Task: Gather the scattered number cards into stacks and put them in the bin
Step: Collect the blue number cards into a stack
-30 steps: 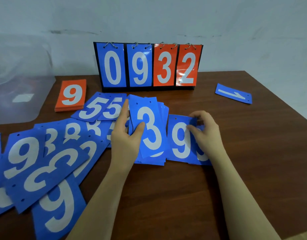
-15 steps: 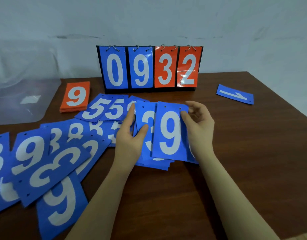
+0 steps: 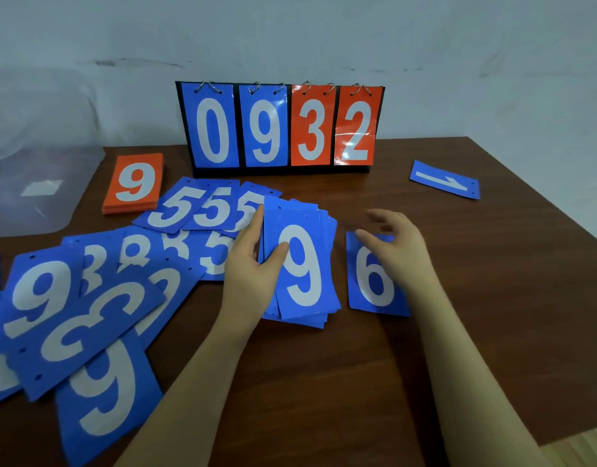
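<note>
A stack of blue number cards (image 3: pixel 304 264) with a 9 on top lies at the table's middle. My left hand (image 3: pixel 253 264) grips its left edge, thumb on the top card. To the right a single blue card (image 3: pixel 374 284) showing a 6 lies flat; my right hand (image 3: pixel 398 244) hovers over its upper part with fingers spread and relaxed. Many blue cards (image 3: pixel 88 308) lie scattered and overlapping at the left, with several 5 cards (image 3: pixel 196 207) behind them. A lone blue 1 card (image 3: pixel 445 180) lies at the far right. The clear plastic bin (image 3: pixel 38 183) stands at the far left.
A stack of orange cards (image 3: pixel 134 183) with a 9 on top sits beside the bin. A flip scoreboard (image 3: pixel 280 129) reading 0932 stands at the back against the wall. The brown table (image 3: pixel 324 382) has its right edge near my right forearm.
My right hand laid the blue 9 card on the stack, covering the 3, then let go and moved right over the 6 card. My left hand stayed on the stack.
</note>
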Demonstrator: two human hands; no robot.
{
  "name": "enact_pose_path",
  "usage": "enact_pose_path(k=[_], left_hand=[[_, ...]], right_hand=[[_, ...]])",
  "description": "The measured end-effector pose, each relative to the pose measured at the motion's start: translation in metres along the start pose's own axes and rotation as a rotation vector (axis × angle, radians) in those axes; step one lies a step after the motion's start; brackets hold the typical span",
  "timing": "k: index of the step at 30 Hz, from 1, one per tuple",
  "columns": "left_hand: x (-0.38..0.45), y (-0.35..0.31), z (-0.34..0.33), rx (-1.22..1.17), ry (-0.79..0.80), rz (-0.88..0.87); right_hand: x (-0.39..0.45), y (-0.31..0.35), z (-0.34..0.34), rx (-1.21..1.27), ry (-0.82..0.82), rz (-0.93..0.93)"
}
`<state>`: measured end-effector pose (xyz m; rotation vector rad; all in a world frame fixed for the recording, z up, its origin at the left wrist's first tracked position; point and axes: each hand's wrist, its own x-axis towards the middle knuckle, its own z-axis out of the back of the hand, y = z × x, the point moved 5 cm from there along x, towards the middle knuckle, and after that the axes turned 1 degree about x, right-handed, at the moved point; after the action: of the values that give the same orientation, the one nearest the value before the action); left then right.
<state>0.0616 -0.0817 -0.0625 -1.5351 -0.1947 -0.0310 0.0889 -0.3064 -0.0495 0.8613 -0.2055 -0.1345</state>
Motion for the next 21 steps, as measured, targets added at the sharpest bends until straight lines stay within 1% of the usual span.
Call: enact_pose_path(k=[2, 4, 7, 11, 13, 17, 21], left_hand=[[0.000, 0.002, 0.001, -0.011, -0.006, 0.017], [-0.001, 0.001, 0.000, -0.008, -0.008, 0.025], [0.000, -0.001, -0.004, 0.019, 0.001, 0.032], [-0.001, -0.002, -0.004, 0.007, -0.014, 0.041], [-0.001, -0.002, -0.002, -0.006, -0.018, 0.033], [0.001, -0.007, 0.005, 0.021, -0.066, 0.010], [0.002, -0.025, 0.019, 0.142, -0.121, -0.058]], right_hand=[[0.003, -0.013, 0.011, -0.200, 0.068, -0.094], [-0.001, -0.023, 0.015, -0.318, 0.137, -0.159], [-0.006, -0.030, 0.017, -0.300, 0.148, -0.196], [-0.005, -0.028, 0.016, -0.254, 0.131, -0.182], [-0.006, -0.026, 0.014, -0.175, 0.096, -0.126], [-0.018, -0.009, 0.012, 0.263, 0.022, -0.034], [-0.029, 0.013, 0.018, 0.465, -0.084, 0.025]])
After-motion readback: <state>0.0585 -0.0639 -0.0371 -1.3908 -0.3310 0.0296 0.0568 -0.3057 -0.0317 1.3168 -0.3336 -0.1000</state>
